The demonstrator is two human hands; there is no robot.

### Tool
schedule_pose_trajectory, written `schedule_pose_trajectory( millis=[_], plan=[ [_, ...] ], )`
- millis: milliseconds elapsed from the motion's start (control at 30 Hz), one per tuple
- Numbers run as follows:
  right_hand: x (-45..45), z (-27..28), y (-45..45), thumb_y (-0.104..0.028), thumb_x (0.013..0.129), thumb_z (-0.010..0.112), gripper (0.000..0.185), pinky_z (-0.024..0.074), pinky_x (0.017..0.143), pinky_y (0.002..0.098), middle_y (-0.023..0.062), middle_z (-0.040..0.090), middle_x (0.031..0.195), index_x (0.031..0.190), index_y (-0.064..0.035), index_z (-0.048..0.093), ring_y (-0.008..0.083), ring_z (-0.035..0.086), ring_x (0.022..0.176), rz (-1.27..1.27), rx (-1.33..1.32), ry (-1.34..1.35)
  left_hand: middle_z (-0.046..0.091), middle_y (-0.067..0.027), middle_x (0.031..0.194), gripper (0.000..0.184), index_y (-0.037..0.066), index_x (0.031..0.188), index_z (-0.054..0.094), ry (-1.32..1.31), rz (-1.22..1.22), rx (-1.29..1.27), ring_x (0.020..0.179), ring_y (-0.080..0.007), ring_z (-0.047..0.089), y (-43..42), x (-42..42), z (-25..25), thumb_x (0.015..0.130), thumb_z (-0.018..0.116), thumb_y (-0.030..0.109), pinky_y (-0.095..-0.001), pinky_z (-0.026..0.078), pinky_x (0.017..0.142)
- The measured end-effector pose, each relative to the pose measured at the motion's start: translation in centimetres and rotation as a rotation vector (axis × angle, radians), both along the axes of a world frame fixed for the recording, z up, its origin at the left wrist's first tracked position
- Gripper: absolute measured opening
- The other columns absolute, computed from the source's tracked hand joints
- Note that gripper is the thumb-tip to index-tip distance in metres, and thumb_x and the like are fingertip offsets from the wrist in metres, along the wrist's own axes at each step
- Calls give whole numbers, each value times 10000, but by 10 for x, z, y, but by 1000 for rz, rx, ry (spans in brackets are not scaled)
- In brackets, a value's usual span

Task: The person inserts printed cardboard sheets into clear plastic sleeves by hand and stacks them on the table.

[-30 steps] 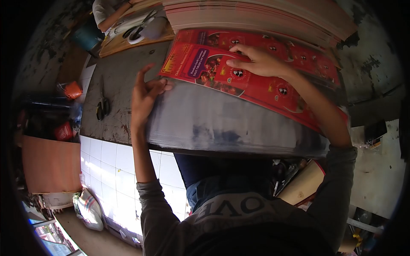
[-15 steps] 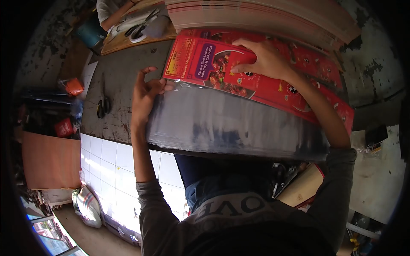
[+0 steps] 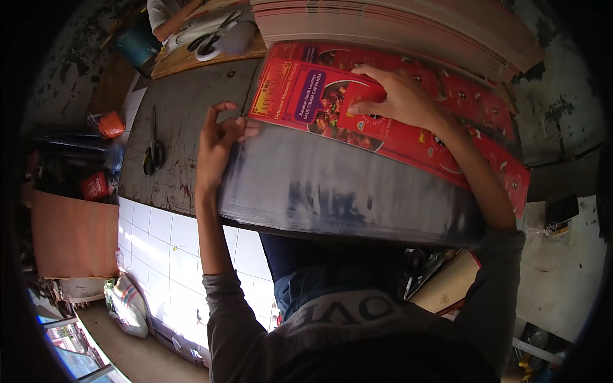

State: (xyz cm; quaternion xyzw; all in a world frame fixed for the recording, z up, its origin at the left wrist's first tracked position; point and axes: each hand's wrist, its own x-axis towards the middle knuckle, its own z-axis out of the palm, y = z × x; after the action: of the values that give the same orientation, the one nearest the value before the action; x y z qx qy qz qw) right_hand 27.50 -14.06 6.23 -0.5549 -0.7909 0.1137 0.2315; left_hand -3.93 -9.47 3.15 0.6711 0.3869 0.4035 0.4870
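Red strip (image 3: 394,138), right hand (image 3: 408,101) on it, left hand (image 3: 219,139) by plastic sheets (image 3: 348,188), grips unclear

The right hand (image 3: 408,99) touches a red strip (image 3: 391,138) near the left hand (image 3: 217,139).

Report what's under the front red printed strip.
The front red printed strip lies over glossy plastic sheets, visible along its near edge, and partly covers a rear red printed strip. Whatever is beneath its middle is hidden.

Our two hands (image 3: 220,139) (image 3: 408,102), at least two red printed strips (image 3: 393,138) (image 3: 461,92), two pairs of scissors (image 3: 153,156) (image 3: 205,44), one orange bundle (image 3: 111,124)
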Motion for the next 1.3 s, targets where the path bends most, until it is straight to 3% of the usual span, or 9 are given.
schedule_pose_trajectory(
  millis=[167, 233, 433, 633, 667, 733, 867, 933, 1300],
  plan=[
    [0, -2, -3, -599, 676, 647, 756, 465, 732, 424, 199, 632, 871, 1159, -32, 517, 347, 614, 797, -14, 123, -53, 661, -100, 791, 269, 19, 1104, 444, -30, 42, -87, 787, -100, 597, -1, 1, -1, 872, 532, 123, -212, 389, 752],
    [-7, 10, -8, -441, 701, 712, 680, 443, 850, 378, 179, 605, 1069, 1184, -18, 488, 308, 603, 959, -51, 23, -84, 664, -117, 804, 250, 9, 1092, 446, -22, 40, -74, 800, -120, 614, 0, 0, -2, 879, 526, 112, -218, 406, 740],
    [-6, 11, -8, -424, 707, 715, 629, 460, 735, 365, 153, 648, 891, 1152, -31, 506, 268, 634, 759, -57, 7, -33, 665, -135, 819, 217, 0, 1061, 459, 3, 60, -65, 806, -137, 632, -1, 1, 2, 877, 537, 86, -214, 429, 709],
    [-5, 10, -9, -413, 717, 712, 622, 465, 694, 358, 138, 655, 811, 1151, -23, 498, 260, 639, 690, -1, 149, -51, 667, -129, 825, 218, 1, 1044, 468, -13, 57, -51, 802, -136, 636, 2, -2, -6, 865, 565, 78, -206, 436, 697],
    [-5, 11, -10, -413, 717, 712, 622, 465, 694, 358, 138, 655, 811, 1151, -23, 498, 260, 639, 690, 2, 153, -53, 668, -128, 825, 217, 1, 1038, 470, -17, 54, -36, 799, -138, 639, 3, -2, -6, 862, 571, 78, -206, 438, 693],
    [-6, 13, -11, -564, 687, 657, 718, 475, 732, 425, 196, 629, 914, 1134, -19, 522, 350, 613, 824, -28, 132, -75, 668, -127, 826, 212, 0, 1029, 474, -14, 61, -42, 798, -140, 641, 3, -2, -5, 860, 576, 78, -205, 439, 688],
    [-8, 14, -12, -562, 689, 656, 714, 477, 743, 419, 194, 622, 953, 1123, -11, 525, 347, 610, 851, -43, 36, -61, 670, -127, 829, 185, 2, 998, 488, -27, 62, -61, 794, -138, 645, 4, -2, -7, 860, 583, 82, -197, 440, 676],
    [-7, 10, -11, -557, 690, 657, 700, 480, 737, 417, 186, 627, 939, 1125, -25, 523, 343, 614, 837, -22, 154, -74, 670, -125, 830, 180, 4, 992, 492, -25, 67, -67, 794, -135, 644, 3, -2, -8, 861, 583, 87, -195, 439, 675],
    [-7, 17, -12, -511, 698, 680, 663, 484, 728, 415, 165, 643, 902, 1137, -42, 514, 332, 624, 820, -60, 145, -80, 672, -119, 832, 142, 12, 945, 511, -25, 69, -64, 792, -128, 642, 2, -2, -7, 867, 582, 107, -193, 435, 676]
  ],
)
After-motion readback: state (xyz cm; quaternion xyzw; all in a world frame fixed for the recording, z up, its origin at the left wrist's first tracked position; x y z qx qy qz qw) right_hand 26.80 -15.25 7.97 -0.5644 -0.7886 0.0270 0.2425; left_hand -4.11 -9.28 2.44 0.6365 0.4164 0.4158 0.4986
